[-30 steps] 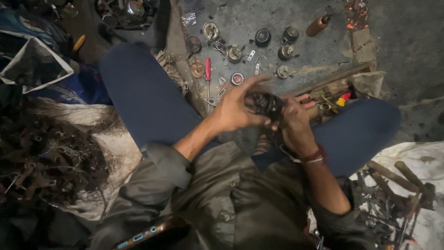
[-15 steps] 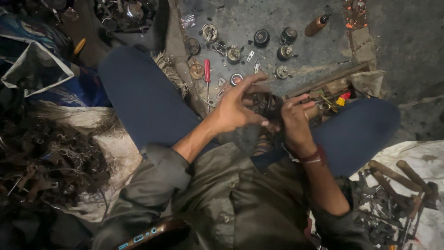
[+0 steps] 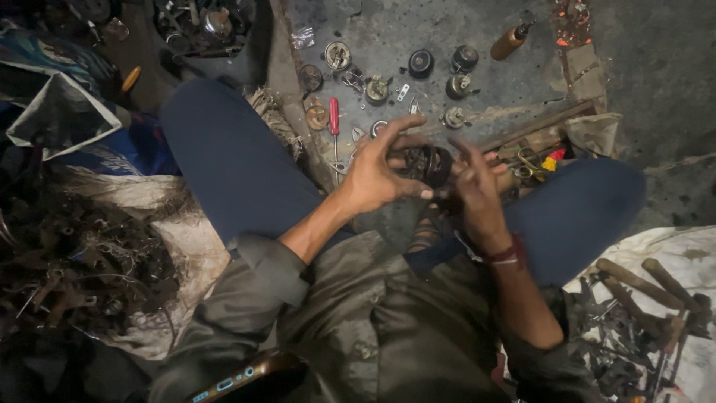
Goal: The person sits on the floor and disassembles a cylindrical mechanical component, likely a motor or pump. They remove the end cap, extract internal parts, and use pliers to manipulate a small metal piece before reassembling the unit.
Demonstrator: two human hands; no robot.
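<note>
Red screwdriver (image 3: 334, 119), brown bottle (image 3: 509, 42), hammers (image 3: 641, 287) lie about.

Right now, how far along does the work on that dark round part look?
Done: several round parts already lie spread on the floor by the red screwdriver. In hand: the left hand and right hand both grip the dark round part. Left: I cannot tell; its state is too dark to judge.

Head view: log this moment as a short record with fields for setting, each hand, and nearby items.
setting: person seated cross-legged on a grimy floor
left hand: grips a dark round part
right hand: fingers on the same part
ahead: red-handled screwdriver, small round parts, brown bottle
right side: wooden-handled tools on a white cloth
</note>
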